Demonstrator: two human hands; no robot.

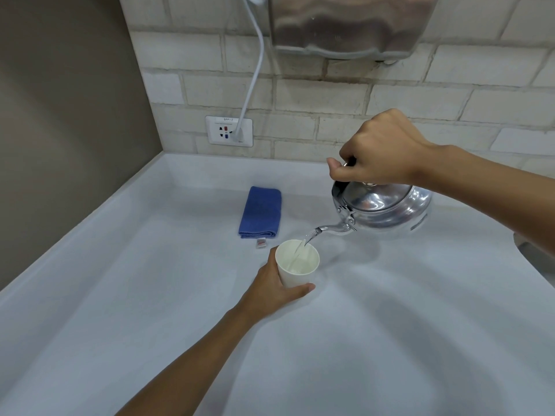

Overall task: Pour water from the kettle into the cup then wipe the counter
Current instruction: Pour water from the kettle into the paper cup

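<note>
— Two hands busy?
— Yes. The right hand (379,148) is closed around the handle of the metal kettle (387,209), tilted above the counter (390,325), water running from its spout into the white cup (297,267).
— And the cup?
— On the counter, the left hand (271,288) wrapped round its side. A folded blue cloth (261,212) lies just behind it.
</note>
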